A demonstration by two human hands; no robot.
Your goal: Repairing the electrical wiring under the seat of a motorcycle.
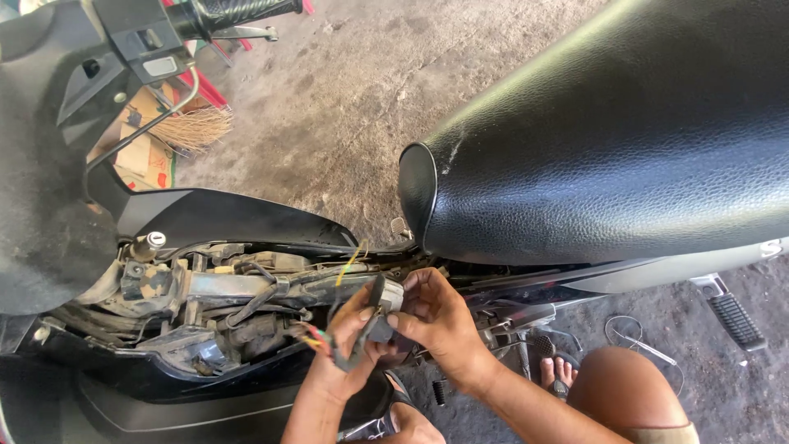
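A rough concrete floor (345, 90) lies under a motorcycle with its side panel off. Nearest, at six o'clock, the left hand (345, 349) and right hand (440, 321) meet, fingers curled and pinched shut together on a small dark connector block (380, 311) trailing coloured wires (316, 337). Just beyond, toward nine o'clock, sits the exposed frame and wiring (222, 304). The black seat (625, 131) fills two o'clock; the handlebar grip (242, 10) is farthest, at eleven.
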